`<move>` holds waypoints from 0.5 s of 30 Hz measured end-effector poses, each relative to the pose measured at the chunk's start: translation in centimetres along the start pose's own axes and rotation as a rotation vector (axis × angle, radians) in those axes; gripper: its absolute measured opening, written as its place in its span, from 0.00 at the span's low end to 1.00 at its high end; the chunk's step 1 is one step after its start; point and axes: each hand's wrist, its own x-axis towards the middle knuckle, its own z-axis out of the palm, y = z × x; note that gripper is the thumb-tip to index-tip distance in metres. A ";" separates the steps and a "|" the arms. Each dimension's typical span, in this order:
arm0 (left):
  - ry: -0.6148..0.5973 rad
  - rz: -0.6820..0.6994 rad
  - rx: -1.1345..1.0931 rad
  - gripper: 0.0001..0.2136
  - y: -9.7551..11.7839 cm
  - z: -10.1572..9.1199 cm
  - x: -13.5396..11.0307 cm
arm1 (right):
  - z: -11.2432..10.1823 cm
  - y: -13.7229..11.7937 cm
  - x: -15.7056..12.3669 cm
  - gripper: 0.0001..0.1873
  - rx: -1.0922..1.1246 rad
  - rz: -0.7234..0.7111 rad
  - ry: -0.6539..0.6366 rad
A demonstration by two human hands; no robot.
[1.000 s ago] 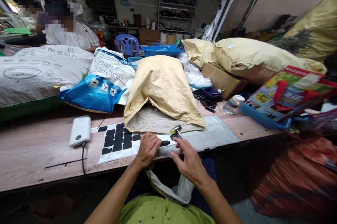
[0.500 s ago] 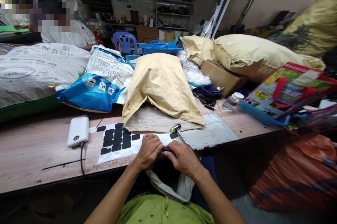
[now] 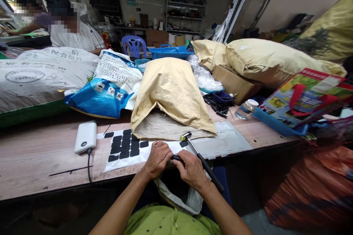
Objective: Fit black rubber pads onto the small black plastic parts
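My left hand (image 3: 157,159) and my right hand (image 3: 193,168) meet at the table's front edge. Both are closed around a short black rod-like piece (image 3: 176,157); most of it is hidden by the fingers, so its exact kind does not show. Just right of my right hand lies a small hammer (image 3: 198,152), its yellow-faced head on the table and its black handle sticking out past the edge. To the left, a white sheet (image 3: 110,165) carries rows of black rounded-square stickers (image 3: 125,148). Below my hands an open pale sack (image 3: 165,191) rests at my lap.
A yellow woven sack (image 3: 171,84) lies mouth-forward before me. A white power bank (image 3: 85,137) with a cable sits left. Black parts (image 3: 217,108), a lidded jar (image 3: 246,109) and a blue tray (image 3: 275,123) stand right. Two people (image 3: 74,36) work at the far left.
The view has shifted slightly, so the scene sits a little further right. Both hands keep hold of the black piece, and more of the hammer's handle shows beside my right hand.
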 end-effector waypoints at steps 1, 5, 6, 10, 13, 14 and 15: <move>0.005 -0.003 0.005 0.20 0.0 0.1 0.0 | -0.1 0.0 -0.1 0.05 0.009 0.020 -0.006; 0.023 -0.004 0.001 0.15 -0.1 0.4 -0.1 | -0.8 0.1 -0.1 0.10 0.014 0.069 -0.037; 0.025 -0.003 -0.004 0.14 -0.2 0.5 -0.1 | -1.0 0.1 -0.1 0.11 0.023 0.072 -0.045; 0.029 -0.001 -0.017 0.13 -0.6 0.8 -0.1 | -1.2 0.0 0.1 0.12 0.066 0.079 -0.065; 0.032 0.001 -0.018 0.11 -0.8 1.0 -0.1 | -1.1 -0.1 0.1 0.13 0.064 0.097 -0.066; 0.033 0.003 -0.018 0.11 -0.8 1.0 -0.1 | -1.0 -0.1 0.1 0.13 0.061 0.104 -0.064; 0.035 0.003 -0.018 0.11 -0.9 1.0 -0.1 | -0.9 -0.1 0.1 0.13 0.060 0.111 -0.059</move>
